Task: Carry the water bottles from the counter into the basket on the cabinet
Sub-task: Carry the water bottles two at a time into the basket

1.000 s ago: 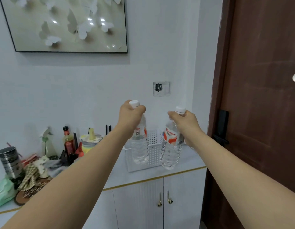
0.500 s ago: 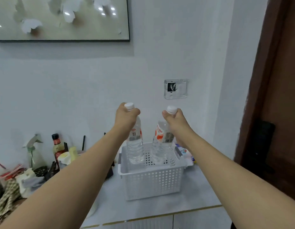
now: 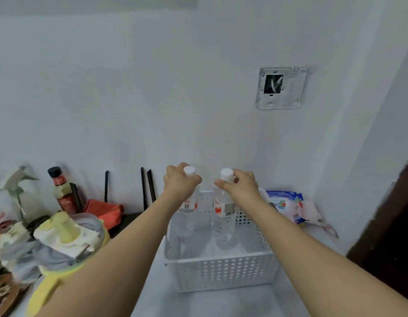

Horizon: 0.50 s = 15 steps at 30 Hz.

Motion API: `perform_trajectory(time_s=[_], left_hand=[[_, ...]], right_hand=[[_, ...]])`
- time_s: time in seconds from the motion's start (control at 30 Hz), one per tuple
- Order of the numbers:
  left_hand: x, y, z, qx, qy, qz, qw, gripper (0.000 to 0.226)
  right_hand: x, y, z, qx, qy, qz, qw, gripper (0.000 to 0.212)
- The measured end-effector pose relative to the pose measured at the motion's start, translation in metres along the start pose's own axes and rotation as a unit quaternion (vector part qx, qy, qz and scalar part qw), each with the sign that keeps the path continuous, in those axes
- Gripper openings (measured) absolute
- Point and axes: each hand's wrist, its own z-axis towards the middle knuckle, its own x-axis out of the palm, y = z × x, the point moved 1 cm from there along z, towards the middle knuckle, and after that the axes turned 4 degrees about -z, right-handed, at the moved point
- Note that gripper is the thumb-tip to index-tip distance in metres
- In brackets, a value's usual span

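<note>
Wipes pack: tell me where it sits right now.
In the head view the wipes pack lies on the cabinet top at the right, against the wall, just behind and right of the basket.

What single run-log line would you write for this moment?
phase: placing | left hand: grips left bottle neck | right hand: grips right bottle neck | both bottles upright inside white basket | release: not yet

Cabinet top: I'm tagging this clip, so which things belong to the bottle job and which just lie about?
Job:
left hand gripping left bottle
right hand gripping right bottle
white basket

Lying about:
spray bottle
sauce bottle
wipes pack
orange cloth
</note>
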Motion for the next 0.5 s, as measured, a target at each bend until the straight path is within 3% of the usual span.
perform_trajectory(time_s=[0.17,0.5], left_hand=[[0.005,0.039,0.025,0.000,0.018,0.012,1.000,0.033],[0.012,0.064,0.040,0.048,-0.028,0.101,0.993,0.036]], right_hand=[[0.034,-0.020,0.015,-0.003,0.012,0.006,1.000,0.044],[0.073,-0.029,0.021,-0.039,-0.032,-0.026,0.998,0.035]])
